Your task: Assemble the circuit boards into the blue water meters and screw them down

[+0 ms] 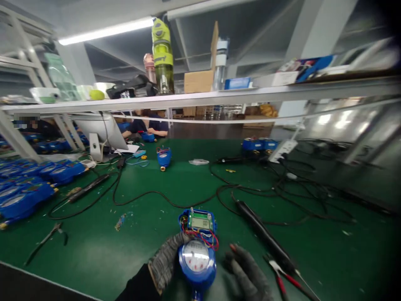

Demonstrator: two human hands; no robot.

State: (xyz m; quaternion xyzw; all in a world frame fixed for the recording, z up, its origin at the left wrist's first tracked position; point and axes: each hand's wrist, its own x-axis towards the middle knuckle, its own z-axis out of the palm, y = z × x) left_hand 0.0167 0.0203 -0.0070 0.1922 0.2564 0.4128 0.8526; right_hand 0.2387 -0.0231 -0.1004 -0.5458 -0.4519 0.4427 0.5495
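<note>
A blue water meter with a white dial, a green circuit board with a small display and red and blue wires lies on the green table, near the front edge. My left hand, in a grey glove, is curled round the meter's left side and holds it. My right hand, also gloved, hovers just right of the meter with its fingers spread and nothing in them.
A black electric screwdriver and red-handled pliers lie right of my hands. Black cables cross the table. Several blue meters are stacked at the left; another meter stands further back. A person sits beyond the monitor. A shelf carries bottles.
</note>
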